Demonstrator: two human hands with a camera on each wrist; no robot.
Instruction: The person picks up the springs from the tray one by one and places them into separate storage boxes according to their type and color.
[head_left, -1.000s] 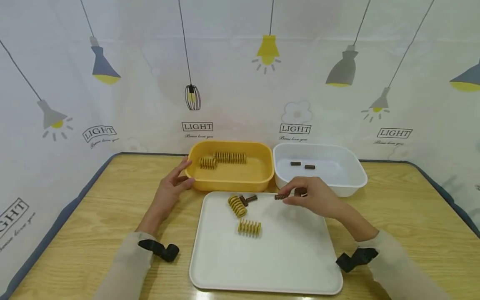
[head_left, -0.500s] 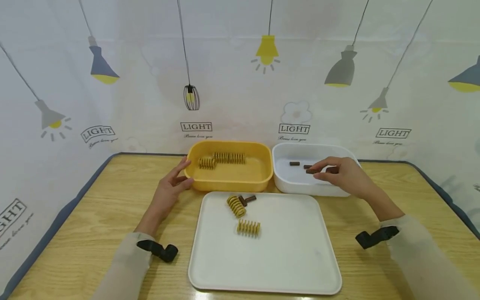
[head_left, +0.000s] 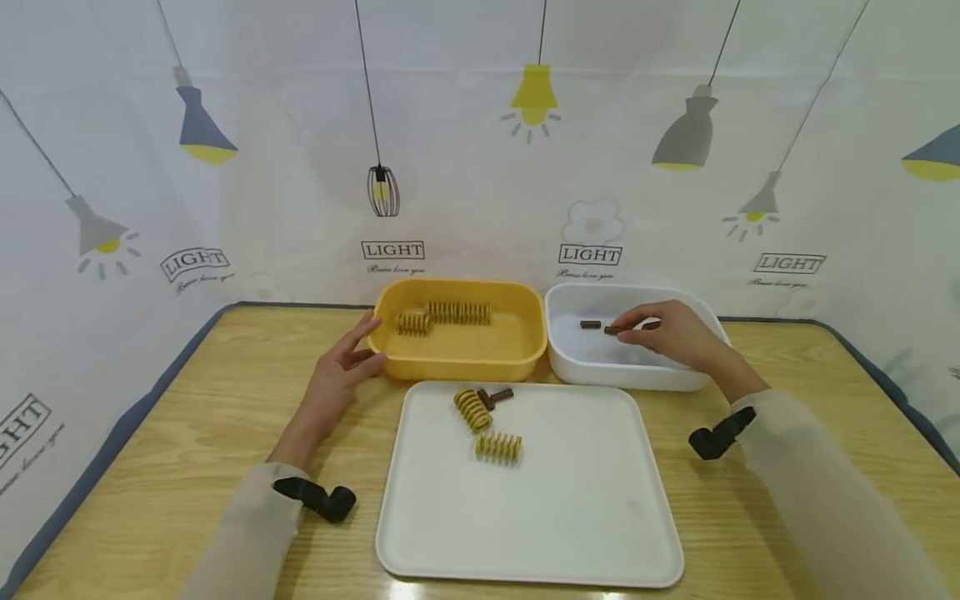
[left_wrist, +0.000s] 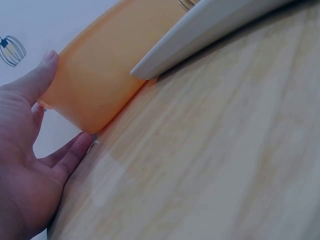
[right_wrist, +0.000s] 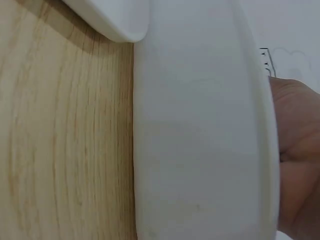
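Note:
My left hand (head_left: pixel 341 379) rests at the left end of the yellow bin (head_left: pixel 457 368), its fingertips at the rim and thumb by the near wall. Inside lie several yellow coil springs (head_left: pixel 459 313). Over the white bin (head_left: pixel 630 377), my right hand (head_left: pixel 675 333) reaches inside, thumb and index finger pinching at a small brown spring (head_left: pixel 611 330) close to the bin's floor. Another small brown spring (head_left: pixel 590 324) lies to its left. In the right wrist view the white bin's wall (right_wrist: pixel 200 125) hides the fingertips.
A white tray (head_left: pixel 540 517) lies in front of the bins. On it are a yellow spring (head_left: pixel 472 410), a second yellow spring (head_left: pixel 498 447) and two small brown springs (head_left: pixel 502 394). A printed cloth (head_left: pixel 465 192) stands behind the wooden table (head_left: pixel 225 400).
My right hand has carried a small brown spring from the tray's back edge up and right into the white bin, and lowered it there. My left hand has stayed at the yellow bin.

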